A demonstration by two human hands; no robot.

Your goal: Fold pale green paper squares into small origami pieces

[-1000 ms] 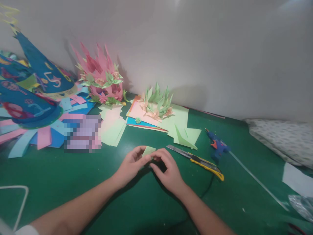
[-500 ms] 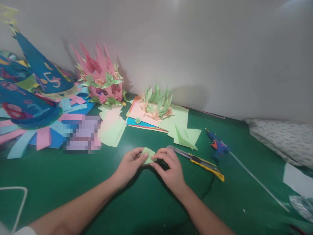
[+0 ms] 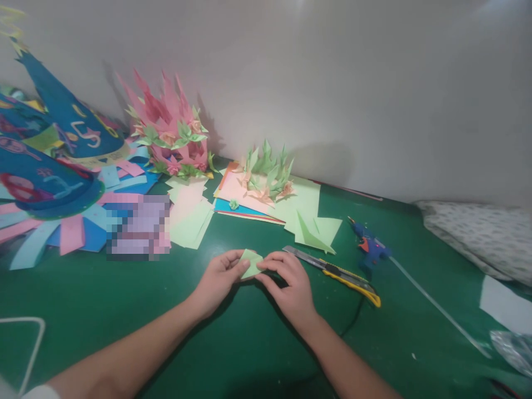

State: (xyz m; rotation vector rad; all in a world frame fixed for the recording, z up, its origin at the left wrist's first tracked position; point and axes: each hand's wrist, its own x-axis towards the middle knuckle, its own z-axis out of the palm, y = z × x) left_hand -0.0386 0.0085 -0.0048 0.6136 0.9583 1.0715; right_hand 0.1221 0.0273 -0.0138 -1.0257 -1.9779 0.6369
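Observation:
A small folded piece of light green paper (image 3: 251,262) is pinched between both hands just above the green table (image 3: 124,299). My left hand (image 3: 218,280) grips its left edge with thumb and fingers. My right hand (image 3: 288,285) pinches its right corner with thumb and forefinger, the other fingers curled. Both forearms reach in from the bottom of the view.
A yellow-handled utility knife (image 3: 336,270) and a blue glue gun (image 3: 369,247) lie right of my hands. Loose green and pink sheets (image 3: 191,219), folded paper leaves (image 3: 268,174), a pink paper crown (image 3: 170,136) and blue paper cones (image 3: 62,119) stand behind, near the wall. A patterned cloth (image 3: 477,238) lies far right.
The green paper has turned between my fingers and now shows more of its flat face. Both hands stay at about the same spot on the table.

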